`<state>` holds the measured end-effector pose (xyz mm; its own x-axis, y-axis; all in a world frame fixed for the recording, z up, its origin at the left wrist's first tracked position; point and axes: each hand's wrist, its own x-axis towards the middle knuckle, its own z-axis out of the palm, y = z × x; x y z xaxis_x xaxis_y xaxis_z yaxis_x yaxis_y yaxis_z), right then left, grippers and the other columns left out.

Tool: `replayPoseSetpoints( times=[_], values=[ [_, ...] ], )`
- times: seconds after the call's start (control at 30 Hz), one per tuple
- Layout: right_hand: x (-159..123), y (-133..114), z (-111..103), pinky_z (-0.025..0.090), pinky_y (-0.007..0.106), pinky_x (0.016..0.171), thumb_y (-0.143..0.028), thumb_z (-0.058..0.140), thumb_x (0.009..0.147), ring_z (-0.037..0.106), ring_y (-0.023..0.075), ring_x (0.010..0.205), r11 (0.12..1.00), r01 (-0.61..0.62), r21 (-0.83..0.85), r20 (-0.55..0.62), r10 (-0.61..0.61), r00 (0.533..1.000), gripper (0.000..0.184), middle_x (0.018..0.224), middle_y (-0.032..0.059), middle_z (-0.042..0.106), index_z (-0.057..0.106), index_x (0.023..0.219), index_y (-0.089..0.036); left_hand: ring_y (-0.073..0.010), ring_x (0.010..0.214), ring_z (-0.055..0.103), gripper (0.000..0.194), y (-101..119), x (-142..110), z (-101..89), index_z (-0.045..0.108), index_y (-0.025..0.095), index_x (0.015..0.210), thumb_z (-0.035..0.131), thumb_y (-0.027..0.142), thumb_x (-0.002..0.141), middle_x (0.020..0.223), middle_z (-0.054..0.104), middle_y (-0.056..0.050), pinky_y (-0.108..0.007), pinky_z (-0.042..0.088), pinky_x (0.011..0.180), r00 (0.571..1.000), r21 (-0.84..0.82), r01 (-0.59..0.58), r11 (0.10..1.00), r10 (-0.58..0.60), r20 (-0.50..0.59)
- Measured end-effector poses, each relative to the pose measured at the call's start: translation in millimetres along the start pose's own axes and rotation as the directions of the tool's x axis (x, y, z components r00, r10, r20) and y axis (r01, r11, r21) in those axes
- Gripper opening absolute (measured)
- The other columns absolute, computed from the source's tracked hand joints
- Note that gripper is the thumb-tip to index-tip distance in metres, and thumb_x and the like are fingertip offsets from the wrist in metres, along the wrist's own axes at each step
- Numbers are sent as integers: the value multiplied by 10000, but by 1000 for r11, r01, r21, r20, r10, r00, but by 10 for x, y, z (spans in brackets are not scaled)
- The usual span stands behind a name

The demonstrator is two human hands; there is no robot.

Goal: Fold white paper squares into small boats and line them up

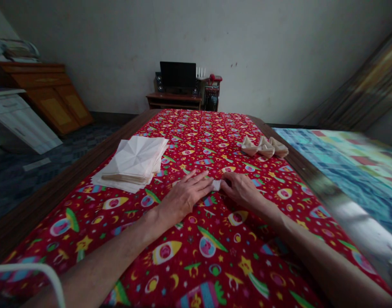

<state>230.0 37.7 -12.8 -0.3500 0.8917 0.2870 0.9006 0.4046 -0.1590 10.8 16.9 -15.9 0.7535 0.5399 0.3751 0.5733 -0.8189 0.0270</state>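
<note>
A small folded piece of white paper [216, 185] lies on the red patterned cloth, mostly hidden under my hands. My left hand [187, 191] rests flat over its left part, fingers stretched out and pointing right. At the paper's right end, my right hand [239, 186] has its fingers curled together in a pinch on it. Left of my hands sits a stack of creased white paper sheets [136, 156]. Several folded paper pieces [265, 147] shaped like little boats stand in a row at the right.
The red cloth [211, 269] covers a dark wooden table [314, 179]. Beyond it stand a monitor [178, 75] and a small desk [173, 99]. A wooden cabinet [51, 92] is at the far left, a bed [346, 171] at the right. A white curved bar [38, 267] shows at lower left.
</note>
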Motion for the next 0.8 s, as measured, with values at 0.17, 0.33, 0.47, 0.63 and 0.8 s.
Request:
replayPoseSetpoints(
  times=[0.17,0.33,0.47,0.63,0.8],
  values=[
    [-25,-10,33,331,253,563,-282,478,851,566,149,595,996,-32,-79,-34,30,999,192,680,37,649,590,724,-193,-202,1344,346,471,124,-55,54,366,128,1380,396,162,911,1416,436,-105,-393,290,1117,998,-38,46,998,-45,45],
    [-109,-69,-19,434,290,666,-244,489,856,614,200,762,994,-10,-109,-148,-6,989,169,896,105,676,634,902,-170,-205,1350,336,466,154,-96,90,371,133,1375,392,318,948,1428,414,-118,-379,305,1108,994,-37,99,994,-97,45],
    [-253,-221,-38,436,406,932,-149,406,890,501,268,1183,960,259,-104,-87,-269,959,371,1307,158,533,531,1239,-137,-211,1351,335,437,170,-82,76,411,141,1351,386,319,953,1422,425,-109,-387,282,1119,991,-36,111,993,-107,81],
    [-426,-283,-24,327,444,1088,-313,373,951,312,244,1351,912,408,47,58,-411,910,514,1453,156,354,336,1413,-90,-210,1327,377,414,156,-88,4,455,122,1320,405,281,940,1399,452,-125,-374,302,1104,990,-23,106,994,-104,95],
    [-491,-144,-75,282,463,1115,-363,382,954,291,236,1359,896,440,64,73,-444,893,529,1455,122,355,315,1437,-158,-194,1281,443,381,115,-164,-86,485,183,1304,396,247,939,1375,490,-68,-375,326,1080,986,30,145,989,-147,80]
  ],
)
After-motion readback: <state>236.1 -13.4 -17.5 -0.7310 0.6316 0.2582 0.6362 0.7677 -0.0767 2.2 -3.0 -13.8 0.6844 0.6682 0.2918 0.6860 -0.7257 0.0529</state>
